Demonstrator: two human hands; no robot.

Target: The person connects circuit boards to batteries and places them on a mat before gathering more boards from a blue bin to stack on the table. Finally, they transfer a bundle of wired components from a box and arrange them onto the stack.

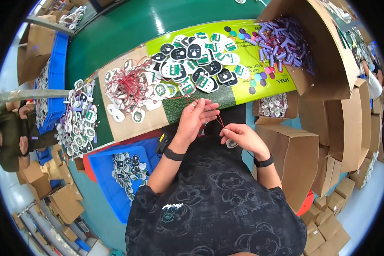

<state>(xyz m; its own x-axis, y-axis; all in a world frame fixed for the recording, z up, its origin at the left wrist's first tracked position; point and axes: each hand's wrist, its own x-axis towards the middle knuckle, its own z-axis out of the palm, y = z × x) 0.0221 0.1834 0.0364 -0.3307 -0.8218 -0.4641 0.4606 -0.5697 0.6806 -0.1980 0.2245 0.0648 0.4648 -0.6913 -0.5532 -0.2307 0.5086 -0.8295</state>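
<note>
Thin red wires run between my two hands, above the near edge of the table. My left hand pinches them between thumb and forefinger, with its other fingers stretched to the right. Lower and to the right, my right hand is closed on the wires with its fingertips. A small round white part hangs just under the right hand, partly hidden. Beyond my left hand lies a heap of black and white face-shaped plates with green circuit boards. Left of it, a tangle of red wires joins round white parts on cardboard.
An open cardboard box on its side spills purple cylinders at the far right. A blue bin with plates stands at my left. More parts lie at the table's left end. A person sits at the left.
</note>
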